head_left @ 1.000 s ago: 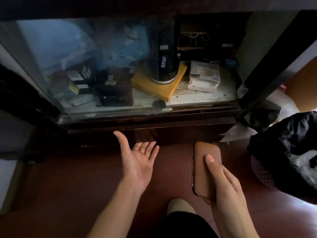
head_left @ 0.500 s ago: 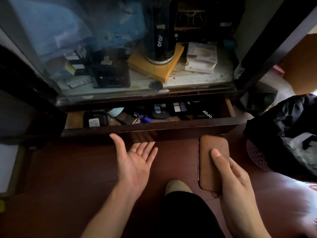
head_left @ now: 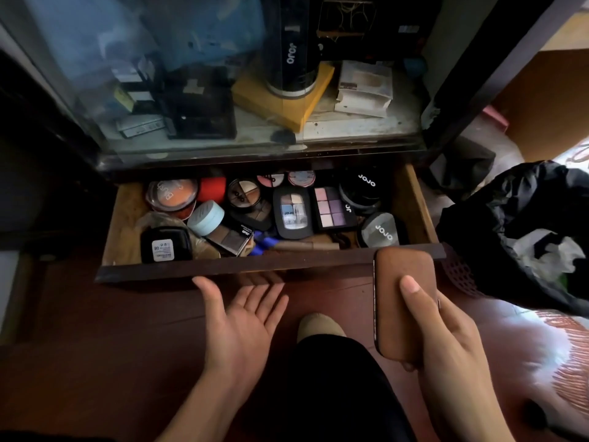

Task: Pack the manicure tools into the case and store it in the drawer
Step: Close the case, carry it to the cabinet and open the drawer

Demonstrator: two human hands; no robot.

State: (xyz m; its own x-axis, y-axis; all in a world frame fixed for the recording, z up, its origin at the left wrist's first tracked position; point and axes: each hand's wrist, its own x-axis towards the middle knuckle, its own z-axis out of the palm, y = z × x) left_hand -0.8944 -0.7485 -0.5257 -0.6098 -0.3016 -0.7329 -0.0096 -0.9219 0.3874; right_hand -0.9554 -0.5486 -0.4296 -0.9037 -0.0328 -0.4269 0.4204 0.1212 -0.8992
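Observation:
A brown closed manicure case (head_left: 403, 301) is gripped in my right hand (head_left: 446, 339), thumb on its top face, just in front of the drawer's right end. The wooden drawer (head_left: 223, 266) stands pulled out below a glass-fronted cabinet. It is crowded with make-up compacts, eyeshadow palettes and round jars. My left hand (head_left: 242, 317) is palm up, fingers spread, its fingertips under the drawer's front panel near the middle. It holds nothing.
The cabinet shelf (head_left: 350, 129) above holds a black cylinder, a yellow box and white boxes behind glass. A black bag (head_left: 516, 231) in a basket sits right of the drawer. My knee (head_left: 318, 327) is between my hands on the dark red floor.
The drawer has slid from shut to far out toward me, baring its contents. My left hand stayed under its front. The case in my right hand came closer to the drawer's right end.

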